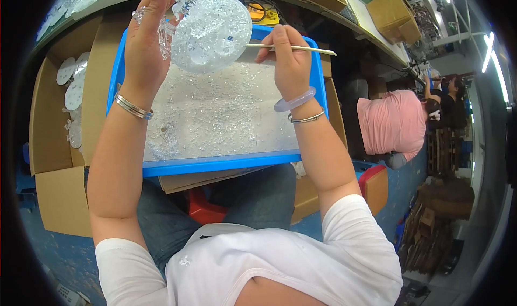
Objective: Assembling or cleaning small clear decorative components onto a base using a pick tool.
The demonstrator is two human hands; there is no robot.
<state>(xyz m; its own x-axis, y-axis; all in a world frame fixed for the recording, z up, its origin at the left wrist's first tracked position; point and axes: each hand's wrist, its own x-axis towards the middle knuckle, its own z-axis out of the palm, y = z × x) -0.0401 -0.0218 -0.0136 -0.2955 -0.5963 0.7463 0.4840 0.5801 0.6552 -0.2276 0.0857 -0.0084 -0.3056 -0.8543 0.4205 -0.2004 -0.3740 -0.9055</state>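
Note:
My left hand [149,44] is closed around jagged clear plastic pieces [165,36] that stick out between its fingers. A round, clear plastic disc [212,34], covered with glittering bits, is up against these pieces; whether they are joined, I cannot tell. Between the fingertips of my right hand [291,55] is a thin pale stick [315,50], its inner end by the disc's right edge. Both hands are raised over the far part of a blue tray [221,165], whose pale bottom is strewn with small clear fragments [226,109].
On the left stands an open cardboard box [46,117] with round clear discs [74,94] inside. A yellow object [264,16] and dark cables lie beyond the tray. To the right, a person in a pink top [392,124] sits with their back turned. A red stool [207,206] shows between my legs.

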